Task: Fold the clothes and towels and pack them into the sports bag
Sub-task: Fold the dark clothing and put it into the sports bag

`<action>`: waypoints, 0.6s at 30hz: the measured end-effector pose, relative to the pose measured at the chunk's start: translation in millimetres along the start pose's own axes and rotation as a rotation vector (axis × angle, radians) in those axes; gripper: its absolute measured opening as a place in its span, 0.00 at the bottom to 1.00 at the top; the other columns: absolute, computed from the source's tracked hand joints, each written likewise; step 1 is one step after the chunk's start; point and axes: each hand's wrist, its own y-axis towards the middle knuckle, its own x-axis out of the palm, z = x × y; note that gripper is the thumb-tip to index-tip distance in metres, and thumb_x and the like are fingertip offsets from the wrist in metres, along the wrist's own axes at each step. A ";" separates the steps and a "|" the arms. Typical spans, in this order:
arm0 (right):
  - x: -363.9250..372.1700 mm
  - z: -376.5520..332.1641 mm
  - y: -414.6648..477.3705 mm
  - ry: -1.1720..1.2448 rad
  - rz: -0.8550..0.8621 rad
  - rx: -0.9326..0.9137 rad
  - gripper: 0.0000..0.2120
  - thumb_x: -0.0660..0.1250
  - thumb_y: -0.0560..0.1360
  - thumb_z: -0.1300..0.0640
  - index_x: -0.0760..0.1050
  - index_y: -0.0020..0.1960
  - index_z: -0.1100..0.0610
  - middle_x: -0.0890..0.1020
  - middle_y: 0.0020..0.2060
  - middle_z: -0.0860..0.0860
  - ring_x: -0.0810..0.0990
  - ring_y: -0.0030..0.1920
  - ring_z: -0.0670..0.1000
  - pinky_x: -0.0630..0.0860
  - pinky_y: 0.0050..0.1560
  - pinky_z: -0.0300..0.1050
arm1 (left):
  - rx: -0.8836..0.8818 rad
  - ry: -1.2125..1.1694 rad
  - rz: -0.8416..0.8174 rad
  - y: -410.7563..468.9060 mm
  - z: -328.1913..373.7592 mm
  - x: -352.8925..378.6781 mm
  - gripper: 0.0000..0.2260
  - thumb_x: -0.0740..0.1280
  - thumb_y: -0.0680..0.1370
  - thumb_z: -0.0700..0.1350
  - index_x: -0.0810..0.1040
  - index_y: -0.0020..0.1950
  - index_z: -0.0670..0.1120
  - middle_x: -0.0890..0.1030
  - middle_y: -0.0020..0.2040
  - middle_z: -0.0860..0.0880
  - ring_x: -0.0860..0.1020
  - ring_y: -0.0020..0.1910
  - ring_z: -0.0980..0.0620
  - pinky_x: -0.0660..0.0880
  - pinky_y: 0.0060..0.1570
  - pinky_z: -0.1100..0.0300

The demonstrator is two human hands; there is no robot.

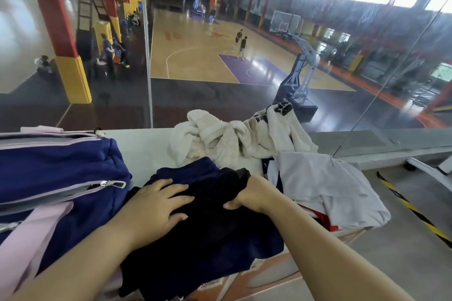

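A dark navy garment point(205, 232) lies spread on the white table point(141, 146) in front of me. My left hand point(159, 203) rests flat on it with the fingers straight. My right hand point(252, 193) grips a bunched black edge of the same garment. The blue sports bag point(53, 178) with pale pink trim and straps sits at the left, its zips closed as far as I can see. A crumpled cream towel point(225, 137) lies behind the garment. A white shirt point(325, 186) lies at the right, over something red.
A glass wall point(220, 56) stands right behind the table, with a basketball court far below. At the right the table ends above a grey floor with a yellow-black striped strip point(413, 210).
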 end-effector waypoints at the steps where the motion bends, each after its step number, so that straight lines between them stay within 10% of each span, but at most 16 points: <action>1: 2.2 -0.3 0.2 0.001 -0.005 -0.017 0.22 0.77 0.63 0.48 0.75 0.51 0.55 0.80 0.47 0.49 0.78 0.50 0.53 0.75 0.55 0.48 | -0.012 -0.009 -0.019 -0.7 0.3 -1.7 0.19 0.57 0.72 0.61 0.80 0.56 0.59 0.81 0.58 0.57 0.81 0.55 0.45 0.81 0.45 0.48; 4: 9.8 2.7 7.2 -0.056 0.038 -0.066 0.27 0.73 0.54 0.38 0.73 0.50 0.45 0.80 0.44 0.44 0.78 0.49 0.51 0.74 0.57 0.57 | -0.028 -0.034 -0.076 -1.9 4.8 -7.9 0.22 0.53 0.71 0.62 0.78 0.59 0.61 0.79 0.62 0.57 0.77 0.60 0.44 0.77 0.53 0.47; 9: 4.5 8.2 7.6 -0.072 0.072 -0.125 0.36 0.73 0.52 0.39 0.68 0.58 0.44 0.80 0.48 0.45 0.77 0.51 0.51 0.72 0.59 0.58 | -0.130 -0.068 -0.184 -1.3 15.5 -16.0 0.41 0.34 0.60 0.72 0.60 0.71 0.67 0.51 0.76 0.63 0.41 0.76 0.44 0.39 0.72 0.42; 13: -11.4 1.7 4.4 -0.228 0.179 -0.255 0.25 0.75 0.63 0.46 0.67 0.53 0.51 0.79 0.47 0.49 0.78 0.47 0.53 0.77 0.49 0.53 | -0.138 -0.167 -0.213 -9.2 21.4 -23.4 0.50 0.28 0.53 0.79 0.55 0.72 0.68 0.52 0.76 0.64 0.40 0.76 0.42 0.52 0.73 0.45; 18: -26.5 -19.8 -0.1 -0.640 0.516 -0.509 0.19 0.64 0.70 0.61 0.65 0.59 0.54 0.79 0.46 0.51 0.78 0.44 0.57 0.68 0.37 0.47 | -0.055 -0.232 -0.291 -22.4 25.2 -33.3 0.37 0.53 0.62 0.77 0.55 0.70 0.70 0.50 0.74 0.68 0.46 0.73 0.49 0.61 0.70 0.50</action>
